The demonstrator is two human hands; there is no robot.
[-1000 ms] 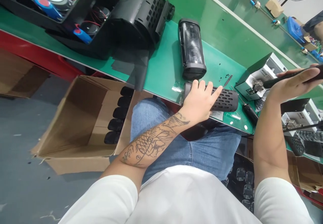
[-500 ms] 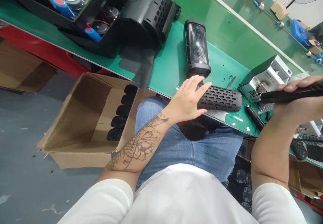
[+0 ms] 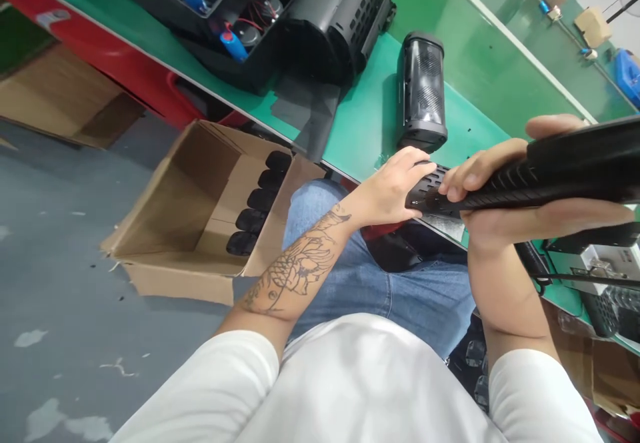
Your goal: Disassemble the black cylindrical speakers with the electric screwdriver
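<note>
Two Hands Meet Over a Slotted Casing

A seated worker in a white shirt and jeans grips a slotted black casing [image 3: 429, 188] at the front edge of a green worktable [image 3: 367, 133], the left hand [image 3: 393, 186] pinching it between thumb and fingers. The right hand [image 3: 505, 222] clasps a black tool [image 3: 565, 166] with a ridged grip, its fingertips close over the casing's other end; whether they touch it cannot be told. Just behind lies a clear-fronted black unit [image 3: 424, 86]. Farther left sits a large black housing [image 3: 327, 20]. Below the table, an open cardboard box [image 3: 185, 283] holds a row of black pieces [image 3: 261, 199].
</note>
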